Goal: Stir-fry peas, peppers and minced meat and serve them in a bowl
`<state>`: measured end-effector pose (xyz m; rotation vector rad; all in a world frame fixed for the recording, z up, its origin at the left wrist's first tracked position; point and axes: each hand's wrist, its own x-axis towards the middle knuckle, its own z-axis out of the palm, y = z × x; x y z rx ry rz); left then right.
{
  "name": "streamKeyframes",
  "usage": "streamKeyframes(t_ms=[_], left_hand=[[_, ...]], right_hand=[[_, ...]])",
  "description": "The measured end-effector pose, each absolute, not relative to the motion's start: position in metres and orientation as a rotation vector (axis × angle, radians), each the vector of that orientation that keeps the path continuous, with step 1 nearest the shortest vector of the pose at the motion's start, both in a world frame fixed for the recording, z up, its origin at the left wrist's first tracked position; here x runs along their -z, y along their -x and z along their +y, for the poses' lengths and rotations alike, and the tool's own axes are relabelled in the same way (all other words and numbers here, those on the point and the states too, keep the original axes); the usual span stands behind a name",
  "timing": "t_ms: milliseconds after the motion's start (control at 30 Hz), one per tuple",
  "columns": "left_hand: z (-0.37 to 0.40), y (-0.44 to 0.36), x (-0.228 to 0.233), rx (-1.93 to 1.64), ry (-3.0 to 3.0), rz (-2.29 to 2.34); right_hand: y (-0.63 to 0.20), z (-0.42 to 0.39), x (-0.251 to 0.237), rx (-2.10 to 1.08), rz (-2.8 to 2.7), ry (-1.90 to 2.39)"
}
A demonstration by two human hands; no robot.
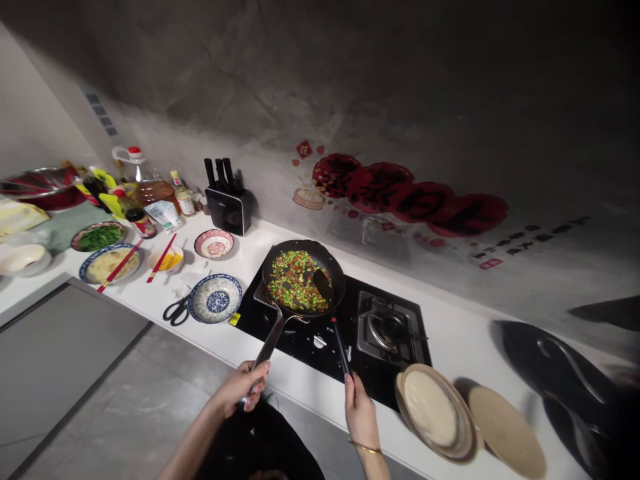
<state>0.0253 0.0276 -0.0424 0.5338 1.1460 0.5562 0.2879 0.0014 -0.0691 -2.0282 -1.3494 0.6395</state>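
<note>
A black frying pan (303, 257) full of chopped green and red vegetables (293, 281) sits on the left burner of a black gas hob (320, 337). My left hand (246, 387) grips the end of the pan's long handle (270, 341). My right hand (359, 415) holds a black spatula (336, 328) by its handle. The spatula's blade rests in the food at the pan's right side.
An unused right burner (387, 327). A blue patterned plate (216, 298), scissors (176, 311), a pink bowl (214, 243), dishes with red chopsticks (119, 265), a knife block (229, 208) and bottles (143, 183) lie left. Two tan round plates (435, 413) and a dark pan (565, 387) lie right.
</note>
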Motion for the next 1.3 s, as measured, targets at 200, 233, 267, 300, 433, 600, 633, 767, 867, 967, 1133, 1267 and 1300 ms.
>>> streamKeyframes(t_ms=[200, 233, 267, 300, 433, 600, 633, 767, 867, 967, 1133, 1267, 1300], left_hand=[[0.028, -0.025, 0.042, -0.561, -0.545, 1.134], [0.028, -0.025, 0.041, -0.559, -0.546, 1.129], [0.028, -0.025, 0.041, -0.559, -0.548, 1.12], [0.028, -0.025, 0.041, -0.559, -0.548, 1.11], [0.027, -0.025, 0.041, -0.565, -0.547, 1.098], [0.028, -0.025, 0.041, -0.555, -0.541, 1.092], [0.028, -0.025, 0.041, -0.557, -0.541, 1.094], [0.028, -0.025, 0.042, -0.563, -0.536, 1.098], [0.028, -0.025, 0.042, -0.557, -0.517, 1.116], [0.027, -0.025, 0.042, -0.554, -0.511, 1.128], [0.027, -0.024, 0.044, -0.547, -0.507, 1.139], [0.027, -0.025, 0.045, -0.55, -0.496, 1.142], [0.027, -0.025, 0.045, -0.552, -0.494, 1.137]], right_hand=[[-0.29, 0.003, 0.059, -0.58, -1.463, 2.054], [-0.294, 0.005, 0.052, -0.545, -1.512, 2.048], [-0.299, 0.007, 0.042, -0.506, -1.576, 2.04], [-0.307, 0.01, 0.029, -0.462, -1.654, 2.038], [-0.341, 0.035, -0.038, -0.164, -2.054, 2.174], [-0.339, 0.085, -0.095, -0.067, -2.451, 2.389], [-0.33, 0.096, -0.097, -0.061, -2.478, 2.391], [-0.292, 0.139, -0.08, 0.063, -2.468, 2.313], [-0.271, 0.166, -0.065, 0.1, -2.451, 2.323], [-0.263, 0.182, -0.071, -0.016, -2.565, 2.291], [-0.278, 0.172, -0.128, -0.039, -2.755, 2.268], [-0.282, 0.15, -0.149, -0.044, -2.866, 2.251], [-0.279, 0.148, -0.146, -0.035, -2.858, 2.26]])
